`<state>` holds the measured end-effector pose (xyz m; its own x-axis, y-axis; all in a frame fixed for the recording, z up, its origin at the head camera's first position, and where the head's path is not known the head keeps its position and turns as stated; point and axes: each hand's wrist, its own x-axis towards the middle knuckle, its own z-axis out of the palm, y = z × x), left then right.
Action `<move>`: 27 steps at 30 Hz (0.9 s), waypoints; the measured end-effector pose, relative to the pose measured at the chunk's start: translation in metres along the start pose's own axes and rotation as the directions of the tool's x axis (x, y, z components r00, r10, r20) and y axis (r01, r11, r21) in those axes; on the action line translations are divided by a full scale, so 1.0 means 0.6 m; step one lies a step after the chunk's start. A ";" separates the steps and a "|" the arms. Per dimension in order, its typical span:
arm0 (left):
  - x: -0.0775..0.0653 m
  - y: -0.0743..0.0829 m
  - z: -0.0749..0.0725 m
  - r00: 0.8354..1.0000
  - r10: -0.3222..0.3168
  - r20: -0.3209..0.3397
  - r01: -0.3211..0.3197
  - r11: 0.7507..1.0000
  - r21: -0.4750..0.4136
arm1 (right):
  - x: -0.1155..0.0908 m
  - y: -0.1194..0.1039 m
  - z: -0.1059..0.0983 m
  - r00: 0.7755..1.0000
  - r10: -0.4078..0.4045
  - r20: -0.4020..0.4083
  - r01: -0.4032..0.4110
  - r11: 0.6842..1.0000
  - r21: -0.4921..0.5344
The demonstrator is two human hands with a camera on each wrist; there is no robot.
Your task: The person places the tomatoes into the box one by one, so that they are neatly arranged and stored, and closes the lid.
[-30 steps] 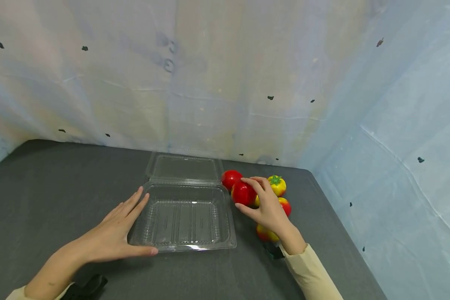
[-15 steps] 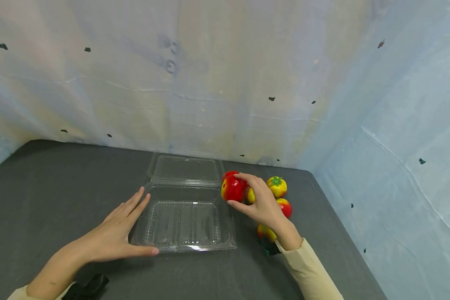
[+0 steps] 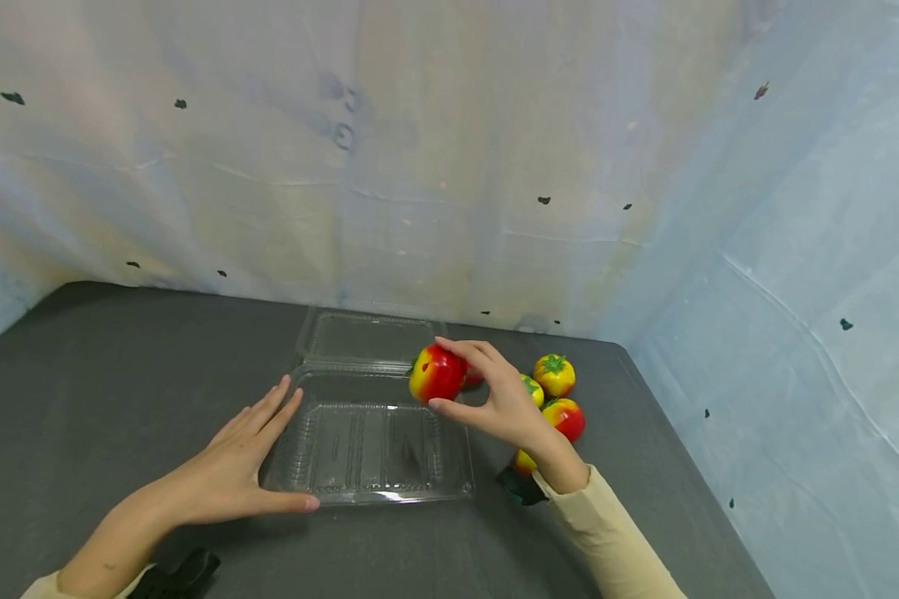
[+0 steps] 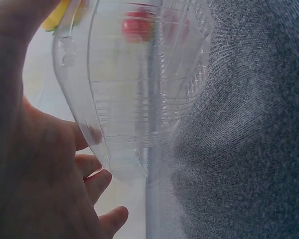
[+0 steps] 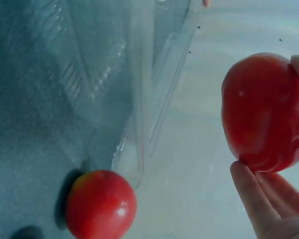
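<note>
My right hand (image 3: 494, 399) grips a glossy red-and-yellow tomato (image 3: 436, 374) between thumb and fingers, above the right side of a clear plastic clamshell box (image 3: 374, 499). In the right wrist view the held tomato (image 5: 261, 112) shows its red side. The box lies with its lid (image 3: 367, 337) folded back flat. My left hand (image 3: 228, 466) is spread at the box's left side, fingers straight along the left rim and thumb at the front edge. In the left wrist view, fingers (image 4: 97, 184) touch the clear wall (image 4: 124, 89).
Right of the box sit several more tomatoes: a yellow one with a green calyx (image 3: 554, 376), a red-and-yellow one (image 3: 565, 418), and a red one (image 5: 100, 204) close to the box. The dark grey table (image 3: 120, 374) meets a pale draped sheet (image 3: 449, 166) behind and at right.
The right hand has carried the tomato leftward, from beside the other tomatoes to over the box's right edge, turning its yellow side into view. The left hand has stayed at the box.
</note>
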<state>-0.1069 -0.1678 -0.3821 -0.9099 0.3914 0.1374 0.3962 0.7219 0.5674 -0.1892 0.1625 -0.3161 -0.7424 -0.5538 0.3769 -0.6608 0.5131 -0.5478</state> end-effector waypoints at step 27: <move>0.002 0.002 0.003 0.999 -0.036 0.013 0.036 0.999 -0.037 | 0.070 -0.033 0.060 0.967 -0.071 0.244 0.071 0.997 0.010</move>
<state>-0.1070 -0.1656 -0.3827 -0.9218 0.3727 0.1064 0.3581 0.7142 0.6013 -0.2033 0.1055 -0.3161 -0.6441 -0.7322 0.2215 -0.7109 0.4660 -0.5267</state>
